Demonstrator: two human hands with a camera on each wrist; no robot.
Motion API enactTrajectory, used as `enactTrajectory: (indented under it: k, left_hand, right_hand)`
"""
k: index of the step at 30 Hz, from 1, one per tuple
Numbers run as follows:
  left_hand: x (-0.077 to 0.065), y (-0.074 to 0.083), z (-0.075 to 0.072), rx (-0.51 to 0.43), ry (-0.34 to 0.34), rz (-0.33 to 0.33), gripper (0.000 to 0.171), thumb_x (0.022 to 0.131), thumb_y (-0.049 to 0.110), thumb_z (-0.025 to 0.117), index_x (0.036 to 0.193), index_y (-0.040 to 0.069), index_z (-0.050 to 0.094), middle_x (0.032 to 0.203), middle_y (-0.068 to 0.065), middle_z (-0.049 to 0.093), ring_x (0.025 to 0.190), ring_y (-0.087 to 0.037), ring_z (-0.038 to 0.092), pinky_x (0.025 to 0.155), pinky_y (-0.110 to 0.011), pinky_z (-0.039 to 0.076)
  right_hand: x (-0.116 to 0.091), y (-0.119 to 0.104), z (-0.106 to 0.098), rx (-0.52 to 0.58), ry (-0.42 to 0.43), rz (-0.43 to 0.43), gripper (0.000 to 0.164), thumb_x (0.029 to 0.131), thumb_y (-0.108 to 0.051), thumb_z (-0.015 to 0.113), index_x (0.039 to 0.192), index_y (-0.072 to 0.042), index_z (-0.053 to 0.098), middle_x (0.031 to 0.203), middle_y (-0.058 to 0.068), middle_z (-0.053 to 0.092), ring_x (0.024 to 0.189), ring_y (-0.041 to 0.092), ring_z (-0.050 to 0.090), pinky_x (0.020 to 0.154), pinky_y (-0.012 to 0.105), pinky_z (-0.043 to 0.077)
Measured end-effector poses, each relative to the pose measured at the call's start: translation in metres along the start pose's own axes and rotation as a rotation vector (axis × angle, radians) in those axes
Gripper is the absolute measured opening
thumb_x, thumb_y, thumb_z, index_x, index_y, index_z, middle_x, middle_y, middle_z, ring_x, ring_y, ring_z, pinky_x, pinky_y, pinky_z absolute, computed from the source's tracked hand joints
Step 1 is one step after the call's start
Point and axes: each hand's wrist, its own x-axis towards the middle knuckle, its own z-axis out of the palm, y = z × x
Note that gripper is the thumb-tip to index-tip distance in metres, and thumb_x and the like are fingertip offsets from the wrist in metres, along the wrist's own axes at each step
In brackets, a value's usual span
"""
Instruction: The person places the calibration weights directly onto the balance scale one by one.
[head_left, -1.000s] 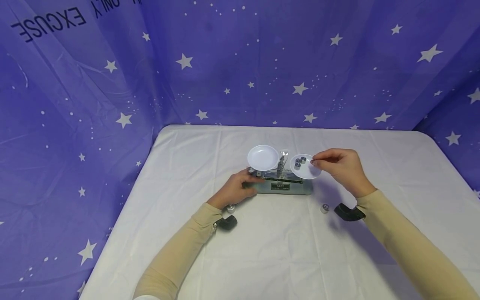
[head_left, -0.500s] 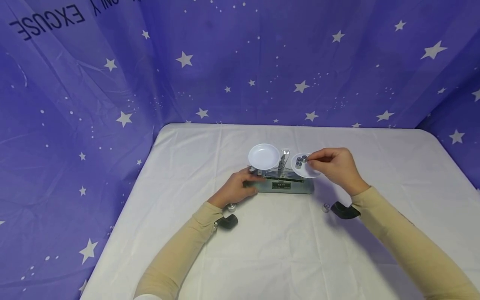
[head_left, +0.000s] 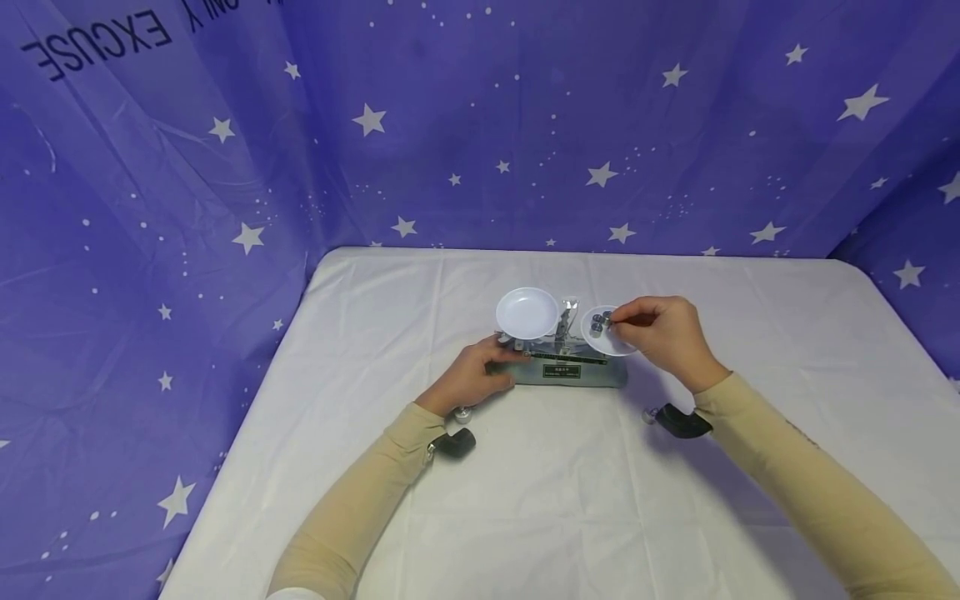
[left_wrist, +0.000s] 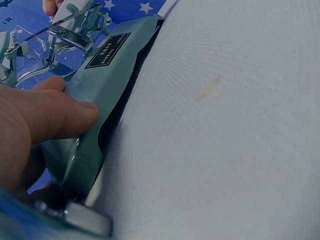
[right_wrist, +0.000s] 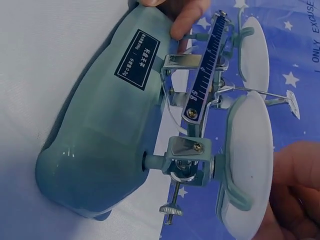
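Note:
A green-based balance scale (head_left: 600, 375) stands on the white table, with two white pans. My left hand (head_left: 474, 377) grips the left end of its base; in the left wrist view the thumb (left_wrist: 75, 120) presses the front face. Several small metal weights (head_left: 596, 327) sit together on the right pan (head_left: 618, 347). Thumb and forefinger of my right hand (head_left: 667, 333) pinch at the rightmost weight (head_left: 607, 316) there, partly covering it. The left pan (head_left: 527, 313) holds nothing. In the right wrist view, the near pan (right_wrist: 252, 165) hides my right fingertips.
One loose metal weight (head_left: 648, 416) stands on the table in front of the right pan, beside the black wrist camera (head_left: 684, 422). Another weight (head_left: 462, 414) sits by my left wrist. A purple starry curtain (head_left: 480, 125) hangs behind the table.
My right hand has moved left over the right pan, from its right rim to the cluster of weights. My left hand stays on the scale's base.

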Motion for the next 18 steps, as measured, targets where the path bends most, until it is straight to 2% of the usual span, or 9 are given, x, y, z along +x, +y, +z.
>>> enactTrajectory:
  k: [7,11,18]
  left_hand:
    - [0.0002,-0.0016,0.0010,0.014,0.013,0.022,0.040,0.082,0.002,0.070,0.121,0.006,0.075,0.140,-0.015,0.063,0.139,-0.033,0.054,0.118,-0.047,0.042]
    - [0.0003,-0.0018,0.0013,0.019,0.009,0.017,0.040,0.082,0.003,0.070,0.121,0.006,0.075,0.141,-0.015,0.062,0.140,-0.033,0.053,0.119,-0.048,0.042]
    - [0.0000,-0.0006,0.0005,0.026,0.011,0.017,0.040,0.082,0.003,0.070,0.121,0.007,0.075,0.141,-0.014,0.062,0.140,-0.033,0.053,0.118,-0.047,0.043]
  right_hand:
    - [-0.0002,-0.0039,0.0031,-0.042,0.008,-0.015,0.010,0.080,0.004,0.077,0.087,-0.001,0.081,0.092,0.022,0.078,0.069,-0.016,0.057,0.063,0.005,0.050]
    - [0.0006,-0.0056,0.0040,-0.050,-0.002,0.001,0.010,0.080,0.003,0.077,0.088,-0.002,0.081,0.093,0.021,0.078,0.070,-0.013,0.060,0.063,0.005,0.050]
    - [0.0016,-0.0072,0.0057,-0.054,-0.007,0.006,0.013,0.080,0.005,0.076,0.091,-0.002,0.080,0.093,0.021,0.078,0.076,0.009,0.069,0.063,0.005,0.049]
